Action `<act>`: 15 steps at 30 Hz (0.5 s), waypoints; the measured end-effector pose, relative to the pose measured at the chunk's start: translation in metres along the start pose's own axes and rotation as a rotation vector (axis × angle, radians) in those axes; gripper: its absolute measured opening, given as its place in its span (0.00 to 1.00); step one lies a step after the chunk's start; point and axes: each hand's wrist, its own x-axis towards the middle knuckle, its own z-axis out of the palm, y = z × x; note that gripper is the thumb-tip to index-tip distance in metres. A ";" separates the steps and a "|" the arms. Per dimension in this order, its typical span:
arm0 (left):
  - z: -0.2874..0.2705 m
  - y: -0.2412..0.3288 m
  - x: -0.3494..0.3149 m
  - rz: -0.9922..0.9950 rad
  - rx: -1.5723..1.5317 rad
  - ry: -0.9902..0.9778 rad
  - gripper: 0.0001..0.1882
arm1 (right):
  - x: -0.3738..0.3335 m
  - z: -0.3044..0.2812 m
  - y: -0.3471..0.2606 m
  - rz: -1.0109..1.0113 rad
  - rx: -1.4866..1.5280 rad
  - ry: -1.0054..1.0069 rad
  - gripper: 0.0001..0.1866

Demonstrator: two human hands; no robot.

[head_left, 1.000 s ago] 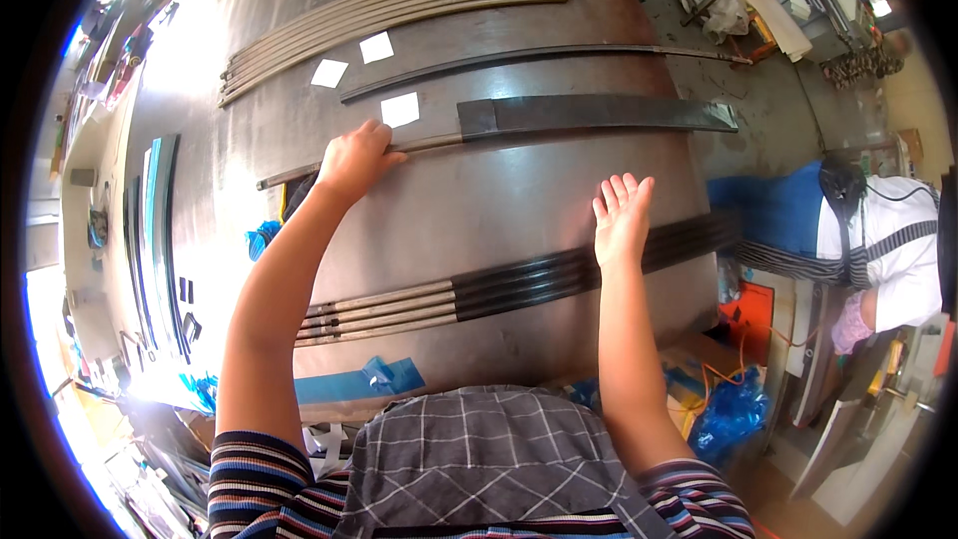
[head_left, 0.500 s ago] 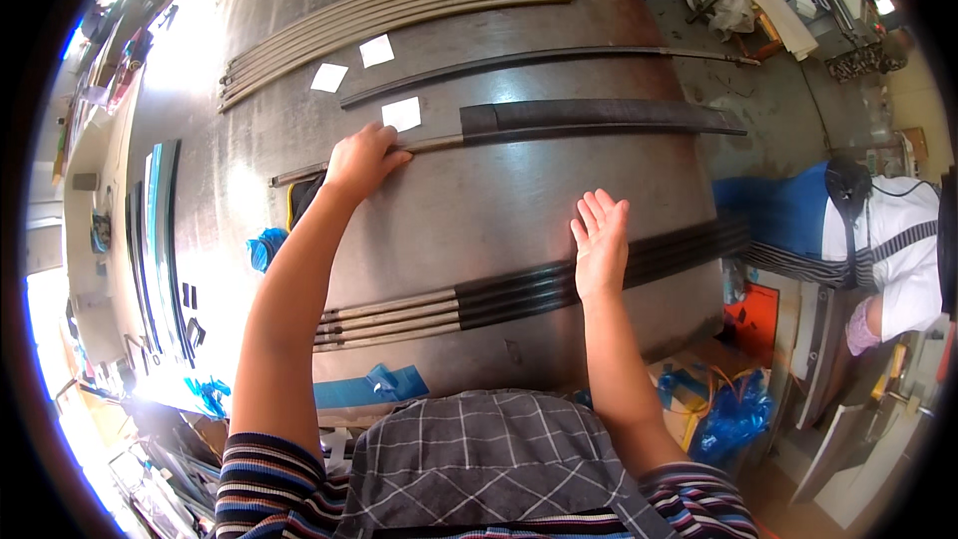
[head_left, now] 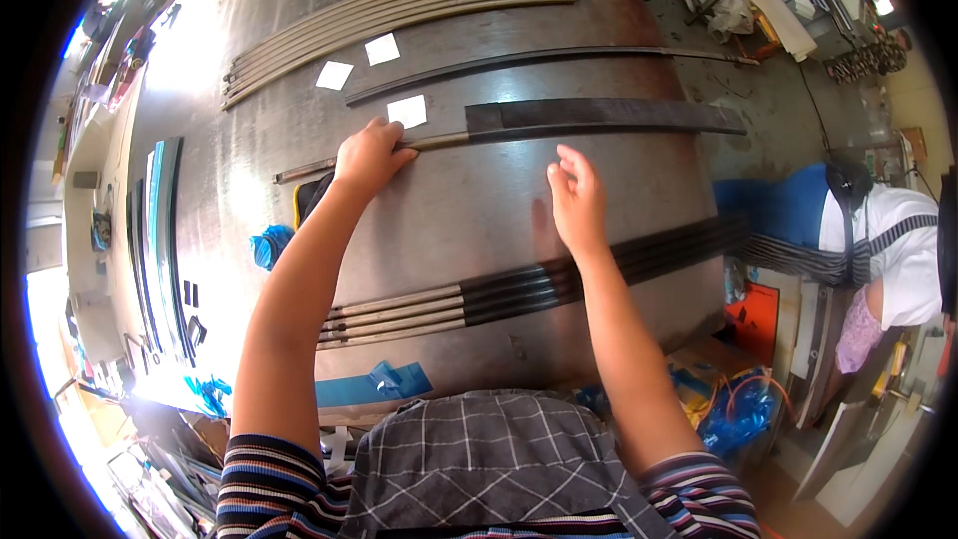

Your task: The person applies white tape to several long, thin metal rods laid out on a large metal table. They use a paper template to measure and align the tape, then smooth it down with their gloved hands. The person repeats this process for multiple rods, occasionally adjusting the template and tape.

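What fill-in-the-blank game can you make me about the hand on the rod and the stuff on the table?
1. The hand touching the long, thin, greyish rod is the person's ____ one.
2. The long, flat, black strip lies to the ____ of that hand.
3. The number of square white pieces on the grey metal table is ____.
4. The flat strip by the table's near edge, left of the grey checked apron, is coloured ____.

Missing words: left; right; three; blue.
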 end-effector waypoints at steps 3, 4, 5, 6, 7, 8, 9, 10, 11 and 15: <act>-0.003 0.016 -0.001 -0.040 -0.059 0.008 0.17 | 0.040 0.000 -0.006 -0.119 -0.176 -0.048 0.13; -0.007 0.029 -0.001 -0.022 -0.099 0.008 0.18 | 0.054 0.000 -0.006 -0.144 -0.164 -0.022 0.11; -0.009 0.038 -0.001 -0.015 -0.134 0.009 0.18 | 0.066 0.003 -0.006 -0.208 -0.240 -0.027 0.11; -0.008 0.043 0.004 -0.011 -0.166 -0.017 0.20 | 0.075 0.005 -0.006 -0.289 -0.326 -0.016 0.11; -0.006 0.045 0.009 -0.013 -0.163 -0.044 0.21 | 0.083 0.008 -0.012 -0.373 -0.411 -0.005 0.12; -0.002 0.046 0.014 -0.014 -0.161 -0.072 0.21 | 0.088 0.011 -0.015 -0.379 -0.435 -0.034 0.12; 0.000 0.048 0.018 -0.016 -0.159 -0.100 0.21 | 0.093 0.014 -0.017 -0.386 -0.458 -0.064 0.12; -0.002 0.051 0.021 -0.034 -0.196 -0.114 0.24 | 0.098 0.016 -0.017 -0.389 -0.483 -0.090 0.12; 0.001 0.051 0.025 -0.040 -0.265 -0.108 0.24 | 0.105 0.018 -0.014 -0.312 -0.421 -0.157 0.13; 0.021 0.045 0.039 -0.049 -0.514 -0.036 0.23 | 0.130 0.028 -0.022 0.169 -0.112 -0.422 0.16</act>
